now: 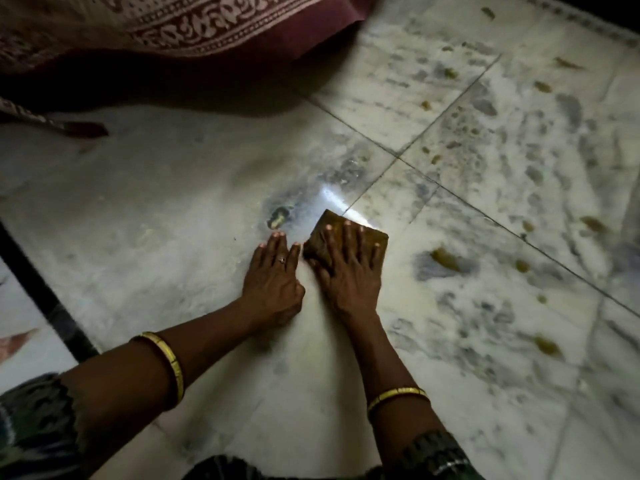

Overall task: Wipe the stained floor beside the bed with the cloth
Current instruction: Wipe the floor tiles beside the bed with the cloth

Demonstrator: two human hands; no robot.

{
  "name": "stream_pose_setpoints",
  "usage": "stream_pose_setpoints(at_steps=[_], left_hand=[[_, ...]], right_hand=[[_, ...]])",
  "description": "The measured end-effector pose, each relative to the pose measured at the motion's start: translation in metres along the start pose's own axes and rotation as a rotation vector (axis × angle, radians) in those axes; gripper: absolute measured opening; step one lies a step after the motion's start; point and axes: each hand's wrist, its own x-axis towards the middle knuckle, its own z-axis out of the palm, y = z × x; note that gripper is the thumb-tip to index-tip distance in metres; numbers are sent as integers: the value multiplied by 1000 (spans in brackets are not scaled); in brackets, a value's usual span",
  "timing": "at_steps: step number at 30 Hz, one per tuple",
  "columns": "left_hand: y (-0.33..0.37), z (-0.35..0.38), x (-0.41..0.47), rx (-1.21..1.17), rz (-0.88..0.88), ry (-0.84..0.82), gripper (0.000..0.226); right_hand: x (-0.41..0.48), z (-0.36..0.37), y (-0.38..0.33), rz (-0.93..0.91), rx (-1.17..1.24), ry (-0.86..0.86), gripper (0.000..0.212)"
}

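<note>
A folded brown cloth (330, 226) lies flat on the white marble floor (180, 209). My right hand (348, 268) presses down on the cloth with fingers spread over it. My left hand (273, 277) rests flat on the bare floor just left of the cloth, fingers together, holding nothing. A dark greenish stain (277, 218) sits just beyond my left fingertips. Several yellow-brown blotches dot the tiles to the right, the largest one (445, 258) close to the cloth.
A maroon patterned bedspread (194, 26) hangs from the bed at the top left, with dark shadow under it. A black strip (38, 289) crosses the floor at the left. Grout lines cross the tiles on the right.
</note>
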Motion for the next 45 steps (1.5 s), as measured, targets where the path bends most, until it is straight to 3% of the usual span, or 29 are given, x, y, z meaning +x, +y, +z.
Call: stream_pose_setpoints(at_steps=[2, 5, 9, 11, 12, 15, 16, 19, 25, 30, 36, 41, 45], left_hand=[[9, -16, -8, 27, 67, -44, 72], [25, -38, -12, 32, 160, 32, 69], [47, -65, -3, -42, 183, 91, 66], [64, -60, -1, -89, 173, 64, 62], [62, -56, 0, -118, 140, 68, 61], [73, -30, 6, -185, 91, 65, 60], [94, -17, 18, -195, 149, 47, 60], [107, 12, 28, -156, 254, 109, 63], [146, 29, 44, -139, 484, 208, 71], [150, 36, 43, -136, 476, 270, 67], [163, 40, 49, -204, 518, 327, 64], [146, 43, 47, -241, 510, 300, 65], [152, 45, 53, -233, 509, 343, 66]], right_hand=[[-10, -3, 25, 142, -3, 6, 74], [-42, -8, 20, 399, 11, 69, 72], [-62, -13, -19, 341, 48, 8, 69], [-66, -9, -7, 261, 65, 62, 67], [-62, -11, -4, 161, 85, 38, 65], [-55, -17, 43, 95, 61, -20, 66], [-62, -18, 79, 231, 43, 8, 68], [-92, -27, 121, 394, 12, 92, 69], [-136, -17, 87, 612, -53, 96, 68], [-124, -21, 109, 519, -102, 70, 66], [-88, -38, 174, 673, -57, -37, 73], [-145, -42, 140, 515, -34, -75, 66], [-116, -46, 157, 670, -4, -33, 67]])
